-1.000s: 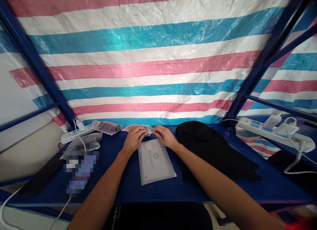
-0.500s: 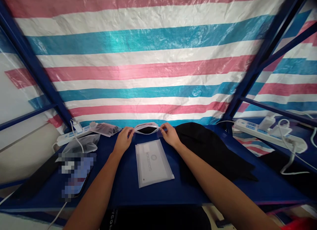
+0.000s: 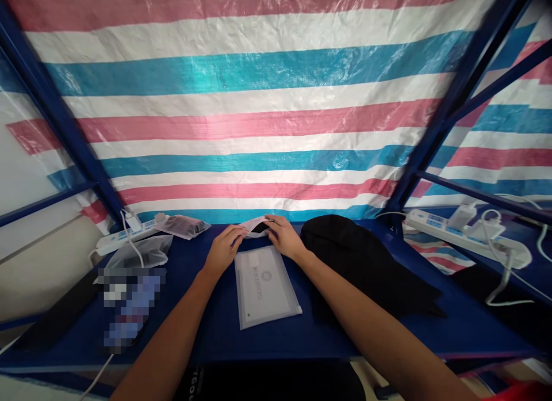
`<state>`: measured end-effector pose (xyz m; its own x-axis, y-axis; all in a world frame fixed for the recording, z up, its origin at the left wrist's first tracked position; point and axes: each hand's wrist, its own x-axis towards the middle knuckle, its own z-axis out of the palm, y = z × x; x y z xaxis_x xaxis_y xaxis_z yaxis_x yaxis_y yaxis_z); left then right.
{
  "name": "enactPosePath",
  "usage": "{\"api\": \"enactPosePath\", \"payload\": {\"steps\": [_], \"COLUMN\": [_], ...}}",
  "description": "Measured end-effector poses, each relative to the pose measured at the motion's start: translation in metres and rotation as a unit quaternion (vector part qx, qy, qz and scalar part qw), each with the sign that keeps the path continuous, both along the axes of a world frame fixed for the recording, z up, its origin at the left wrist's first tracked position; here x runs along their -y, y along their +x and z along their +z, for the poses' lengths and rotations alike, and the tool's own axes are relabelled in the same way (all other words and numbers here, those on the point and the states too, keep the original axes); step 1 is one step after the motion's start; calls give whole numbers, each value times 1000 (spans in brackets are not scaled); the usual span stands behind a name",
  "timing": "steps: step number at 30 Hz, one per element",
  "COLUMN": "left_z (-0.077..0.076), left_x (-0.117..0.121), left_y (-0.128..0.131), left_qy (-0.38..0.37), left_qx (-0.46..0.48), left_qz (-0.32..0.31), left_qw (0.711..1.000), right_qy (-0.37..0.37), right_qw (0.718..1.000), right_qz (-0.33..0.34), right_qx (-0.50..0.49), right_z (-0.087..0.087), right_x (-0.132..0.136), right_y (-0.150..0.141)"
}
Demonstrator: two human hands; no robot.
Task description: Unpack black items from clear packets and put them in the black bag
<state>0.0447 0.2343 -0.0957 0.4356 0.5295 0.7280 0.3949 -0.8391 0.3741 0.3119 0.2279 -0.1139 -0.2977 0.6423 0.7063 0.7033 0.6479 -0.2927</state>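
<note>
At the back of the blue tabletop (image 3: 267, 343), a translucent plastic bag (image 3: 253, 223) with something black inside is held between both hands. My left hand (image 3: 223, 249) pinches its left end, fingers closed together. My right hand (image 3: 283, 237) grips the right end, with fingers over the top edge and thumb below. The bag's mouth gapes towards me on the right side. Just in front of the hands lies a frosted zip bag (image 3: 268, 289) with printed lettering and a slider at its lower right corner. Black cloth (image 3: 345, 251) lies beside my right forearm.
On the left are a power strip (image 3: 125, 237), two clear bags with dark contents (image 3: 183, 226), and a blurred-out phone (image 3: 133, 309) on a cable. Another power strip (image 3: 466, 237) with chargers stands at right. Blue posts (image 3: 435, 130) and a striped tarp (image 3: 259, 125) enclose the table.
My hands have moved closer together along the bag. Its mouth, stretched wide before, is now narrower, and more fingers wrap over its edges.
</note>
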Motion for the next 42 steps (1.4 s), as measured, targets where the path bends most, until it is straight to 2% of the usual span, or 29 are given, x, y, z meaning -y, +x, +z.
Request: {"api": "enactPosePath", "payload": {"steps": [2, 4, 8, 11, 15, 17, 19, 21, 23, 26, 28, 31, 34, 42], "left_z": [2, 3, 0, -5, -7, -6, -4, -1, 1, 3, 3, 3, 5, 9], "left_x": [3, 5, 2, -3, -5, -3, 0, 2, 3, 4, 2, -1, -3, -8], "left_y": [4, 6, 5, 3, 6, 8, 9, 9, 8, 5, 5, 4, 5, 14], "left_qy": [10, 7, -38, -113, -208, -232, -238, -242, -274, -354, -394, -427, -448, -446], "left_qx": [7, 30, 111, 138, 142, 165, 188, 205, 237, 302, 339, 382, 405, 452], "left_qz": [4, 34, 100, 72, -5, -28, -24, -13, -24, -70, -90, -104, -109, -95], "left_qw": [1000, 999, 988, 981, 968, 958, 953, 948, 932, 882, 849, 813, 790, 767], "right_qy": [-6, -5, -39, -131, -238, -257, -269, -300, -341, -379, -384, -377, -368, -340], "right_qw": [1000, 997, 971, 929, 875, 867, 865, 849, 819, 779, 766, 759, 759, 787], "right_qz": [-6, -17, -28, 12, 136, 153, 148, 155, 177, 212, 214, 198, 198, 182], "right_qx": [-24, -74, -236, -347, -399, -398, -396, -405, -426, -451, -470, -492, -499, -481], "right_z": [0, 2, 11, 16, 18, 18, 18, 19, 21, 27, 31, 35, 38, 36], "right_x": [-2, -1, 4, 11, 19, 23, 27, 31, 35, 40, 40, 39, 37, 29], "right_y": [0, -1, -7, -14, -23, -27, -31, -35, -37, -37, -36, -33, -30, -17]}}
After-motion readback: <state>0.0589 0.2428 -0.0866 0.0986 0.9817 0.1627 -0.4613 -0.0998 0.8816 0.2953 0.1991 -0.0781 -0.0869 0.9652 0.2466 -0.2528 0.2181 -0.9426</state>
